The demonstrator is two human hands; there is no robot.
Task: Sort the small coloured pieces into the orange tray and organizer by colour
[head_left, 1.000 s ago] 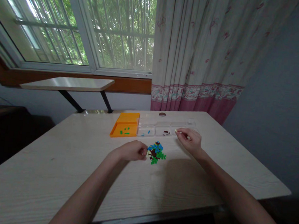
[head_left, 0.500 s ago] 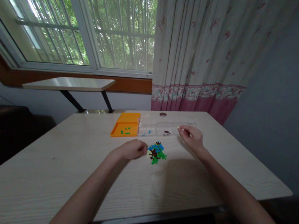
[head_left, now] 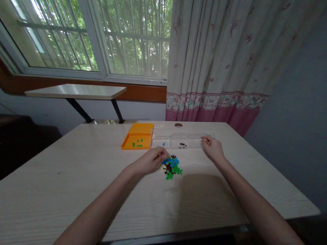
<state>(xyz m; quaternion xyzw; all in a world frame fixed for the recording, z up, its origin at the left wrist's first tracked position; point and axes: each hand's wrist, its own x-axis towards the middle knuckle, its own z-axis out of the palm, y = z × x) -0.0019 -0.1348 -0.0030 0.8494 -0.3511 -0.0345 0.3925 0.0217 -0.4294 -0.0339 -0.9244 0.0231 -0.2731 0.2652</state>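
A small heap of building bricks point(head_left: 171, 166), in blue, green, dark brown and cream, lies on the table. My left hand point(head_left: 152, 160) is at the heap's upper left edge, fingers pinched together; what they hold, if anything, is too small to make out. Farther right, my right hand point(head_left: 213, 148) is over the right end of the clear compartment tray point(head_left: 165, 147), its fingertips closed. I cannot make out anything between them. Dark brown bricks point(head_left: 182, 144) and a blue brick point(head_left: 163, 144) lie in separate compartments of this tray.
An orange open case point(head_left: 141, 129) with several green bricks point(head_left: 137, 142) adjoins the tray's left side. Behind it is a dark oval spot point(head_left: 178, 125) on the table point(head_left: 69, 179). A raised shelf point(head_left: 80, 91) stands at the back left, below the window.
My left hand has moved up along the heap's left side. My right hand has shifted slightly right and away; the cream brick seen at its fingertips earlier no longer shows.
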